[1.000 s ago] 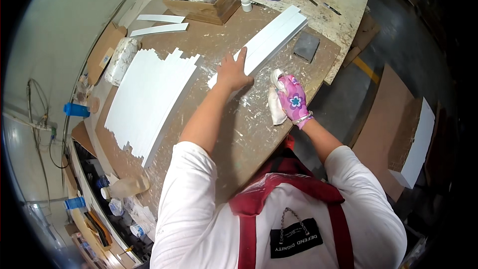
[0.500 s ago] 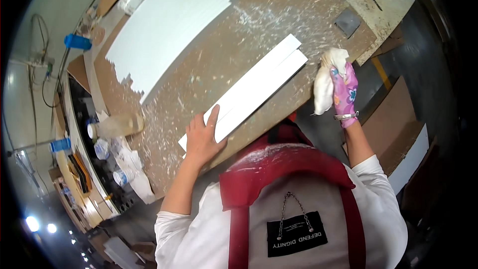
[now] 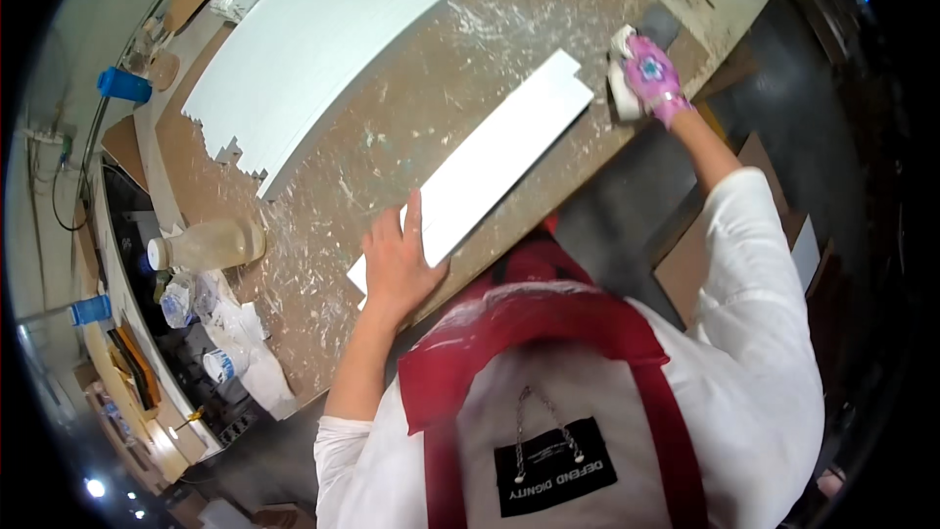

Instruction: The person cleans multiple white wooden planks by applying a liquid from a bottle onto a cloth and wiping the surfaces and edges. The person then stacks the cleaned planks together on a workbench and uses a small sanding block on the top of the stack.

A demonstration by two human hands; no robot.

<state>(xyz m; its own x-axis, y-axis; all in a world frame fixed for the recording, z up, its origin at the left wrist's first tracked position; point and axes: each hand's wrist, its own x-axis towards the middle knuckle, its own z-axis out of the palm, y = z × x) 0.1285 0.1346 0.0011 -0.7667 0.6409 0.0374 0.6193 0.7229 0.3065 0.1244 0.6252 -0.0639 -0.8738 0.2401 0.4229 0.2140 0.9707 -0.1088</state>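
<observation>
Two white strips or boards [image 3: 499, 132] lie side by side, slanting along the near edge of the worktable; their far ends are slightly offset. My bare left hand [image 3: 397, 260] clasps them across their near-left end, fingers toward the far edge and thumb at the near edge. In a pink flowered glove, my right hand [image 3: 654, 76] is closed on a white cloth [image 3: 624, 88] at the table's right side, beyond the strips' far end and apart from them. A grey block or pad [image 3: 662, 24] lies just past that hand, partly covered by it.
A large white panel of staggered strips [image 3: 318, 49] lies on the scuffed brown table [image 3: 323, 245]. Toward the left edge are a cloudy plastic bottle [image 3: 211, 247], crumpled paper [image 3: 245, 353] and a white cup [image 3: 223, 364]. Cardboard [image 3: 685, 269] leans below the table on the right.
My right hand has moved from beyond the table's edge up and left, over the table, taking the cloth to the grey pad. The left hand stays on the strips.
</observation>
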